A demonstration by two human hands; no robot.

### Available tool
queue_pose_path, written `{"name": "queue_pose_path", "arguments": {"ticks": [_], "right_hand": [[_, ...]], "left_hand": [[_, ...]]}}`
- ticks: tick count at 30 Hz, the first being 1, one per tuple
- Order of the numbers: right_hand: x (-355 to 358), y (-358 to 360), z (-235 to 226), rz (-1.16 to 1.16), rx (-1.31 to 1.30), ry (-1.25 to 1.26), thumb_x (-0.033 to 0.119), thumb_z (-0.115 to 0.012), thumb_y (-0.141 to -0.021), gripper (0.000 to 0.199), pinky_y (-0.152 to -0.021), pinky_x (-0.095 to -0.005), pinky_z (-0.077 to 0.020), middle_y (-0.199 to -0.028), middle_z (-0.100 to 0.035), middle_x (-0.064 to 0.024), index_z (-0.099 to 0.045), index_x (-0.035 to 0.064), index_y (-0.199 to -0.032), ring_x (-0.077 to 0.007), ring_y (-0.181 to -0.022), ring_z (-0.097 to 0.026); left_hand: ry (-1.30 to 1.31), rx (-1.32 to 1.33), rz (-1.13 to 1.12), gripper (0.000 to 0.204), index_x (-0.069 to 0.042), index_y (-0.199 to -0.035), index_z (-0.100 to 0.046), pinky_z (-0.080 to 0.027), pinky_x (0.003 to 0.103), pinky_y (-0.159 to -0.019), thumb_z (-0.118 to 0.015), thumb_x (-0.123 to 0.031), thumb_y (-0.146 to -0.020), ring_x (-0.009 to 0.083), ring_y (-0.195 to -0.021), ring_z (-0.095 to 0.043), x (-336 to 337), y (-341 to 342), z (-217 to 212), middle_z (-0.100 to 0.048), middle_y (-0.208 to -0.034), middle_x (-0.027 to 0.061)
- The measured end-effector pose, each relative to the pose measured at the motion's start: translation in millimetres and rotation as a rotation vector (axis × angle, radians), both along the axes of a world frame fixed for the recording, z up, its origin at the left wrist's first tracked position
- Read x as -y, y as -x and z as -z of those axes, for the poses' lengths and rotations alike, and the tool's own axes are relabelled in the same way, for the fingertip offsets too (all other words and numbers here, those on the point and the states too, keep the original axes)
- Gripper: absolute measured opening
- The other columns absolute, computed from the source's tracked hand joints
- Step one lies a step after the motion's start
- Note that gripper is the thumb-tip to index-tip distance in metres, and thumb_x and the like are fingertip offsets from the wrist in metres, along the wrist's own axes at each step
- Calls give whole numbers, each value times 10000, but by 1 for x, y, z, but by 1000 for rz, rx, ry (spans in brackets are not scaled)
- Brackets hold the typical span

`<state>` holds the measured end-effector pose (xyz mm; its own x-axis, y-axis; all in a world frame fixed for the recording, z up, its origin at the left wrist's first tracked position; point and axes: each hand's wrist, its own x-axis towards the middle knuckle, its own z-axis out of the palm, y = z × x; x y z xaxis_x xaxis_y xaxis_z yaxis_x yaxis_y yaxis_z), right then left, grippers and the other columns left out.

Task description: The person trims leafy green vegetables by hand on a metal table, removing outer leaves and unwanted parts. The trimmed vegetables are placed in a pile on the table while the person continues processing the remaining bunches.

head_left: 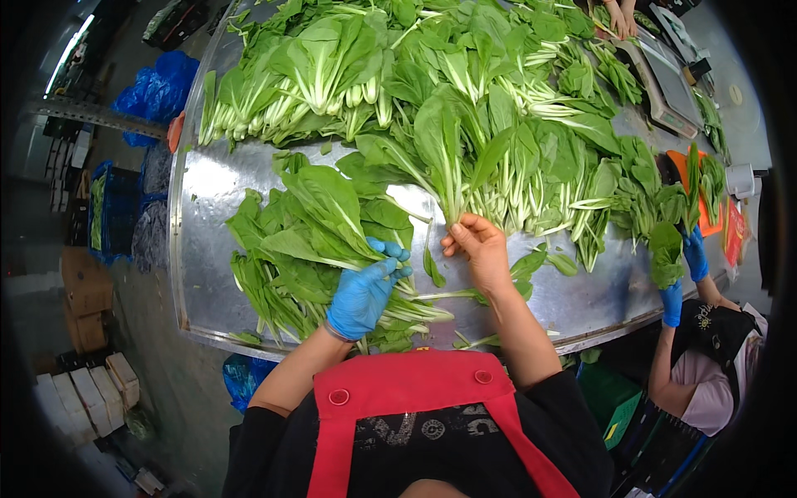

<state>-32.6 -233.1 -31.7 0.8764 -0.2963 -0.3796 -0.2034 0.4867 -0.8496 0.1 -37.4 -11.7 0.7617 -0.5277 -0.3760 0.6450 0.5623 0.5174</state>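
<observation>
At the curved sheet-metal counter [207, 274], our left hand [363, 292], in a blue glove, rests with its grip closed over a gathered bunch of broad-leaved, pale-stemmed greens [311, 241] lying near the front edge. Our bare right hand [479, 249] pinches the white stem base of a single leafy plant [448, 141], whose long axis runs up and away toward the heaped pile of loose greens [432, 75]. The bunch lies just left of that plant. At right, a co-worker's blue-gloved hands [682, 274] handle more leaves.
</observation>
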Motion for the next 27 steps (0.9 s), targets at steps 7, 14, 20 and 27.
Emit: {"name": "queue_pose_path", "arguments": {"ticks": [7, 14, 20, 27], "right_hand": [[-21, 17, -4, -47, -10, -53, 83, -554, -845, 177, -599, -249, -469, -757, -609, -93, -557, -30, -982, -140, -626, -569], [-35, 37, -8, -204, -24, 263, 49, -539, -837, 71, -490, -191, -384, -677, -565, -11, -573, 0, -877, -57, -548, -491], [-36, 39, -18, -612, 24, 832, 53, -570, -799, 121, -529, -244, -399, -667, -529, -44, -551, -26, -887, -119, -571, -490], [-23, 57, -41, -223, 428, 940, 20, -484, -770, 328, -821, -316, -376, -1024, -525, -135, -507, -57, -1088, -221, -859, -486]], "left_hand": [[-171, 12, -15, 227, -104, -1009, -533, -436, 333, -821, -569, -26, -799, 191, -964, -549, 8, 12, -14, -578, -996, 59], [-324, 141, 90, 283, -13, -993, -619, -456, 235, -654, -627, -218, -797, 71, -759, -552, 9, 19, -25, -632, -866, 43], [-347, 288, 21, 261, -15, -1038, -568, -454, 236, -657, -597, -181, -839, 87, -724, -533, 3, 26, -12, -610, -870, 34], [-516, 991, 18, 379, -24, -1145, -499, -404, 339, -849, -532, -282, -869, 218, -999, -513, 24, 39, 15, -562, -1078, 117]]}}
